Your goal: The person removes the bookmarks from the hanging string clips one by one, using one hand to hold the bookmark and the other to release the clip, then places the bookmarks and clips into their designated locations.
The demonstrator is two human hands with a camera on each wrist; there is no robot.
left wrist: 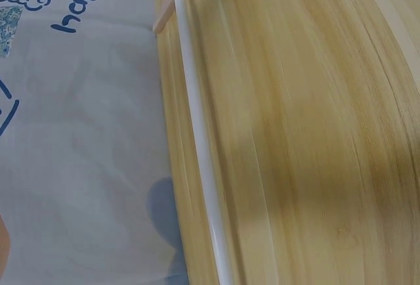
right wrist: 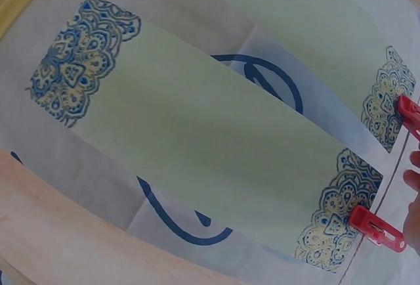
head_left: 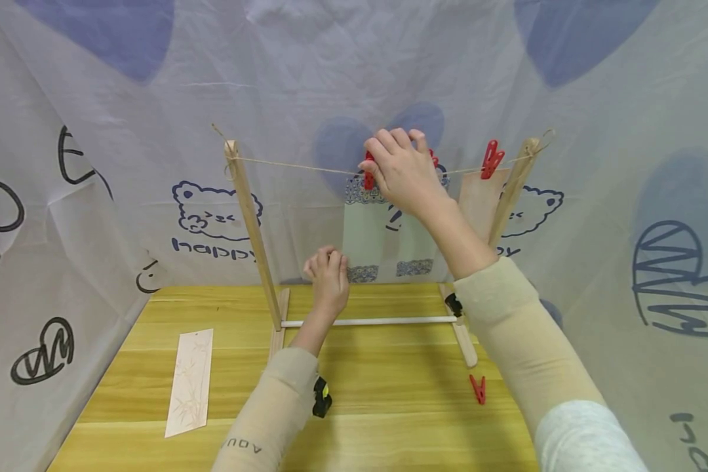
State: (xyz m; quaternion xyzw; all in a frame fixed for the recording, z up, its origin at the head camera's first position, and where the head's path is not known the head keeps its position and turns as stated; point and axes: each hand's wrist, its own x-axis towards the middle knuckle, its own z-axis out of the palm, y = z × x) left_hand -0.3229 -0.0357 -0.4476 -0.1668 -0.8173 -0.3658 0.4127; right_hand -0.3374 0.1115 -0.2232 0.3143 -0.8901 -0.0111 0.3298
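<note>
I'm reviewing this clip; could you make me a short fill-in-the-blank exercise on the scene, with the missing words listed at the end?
1. The right hand pinches a clip whose colour is ____.
2. The string is strung between ____ wooden posts.
3. In the head view, the bamboo-patterned card lies on the ____ side of the table.
4. The rod low between the posts is ____ in colour.

Missing words: red; two; left; white.
</note>
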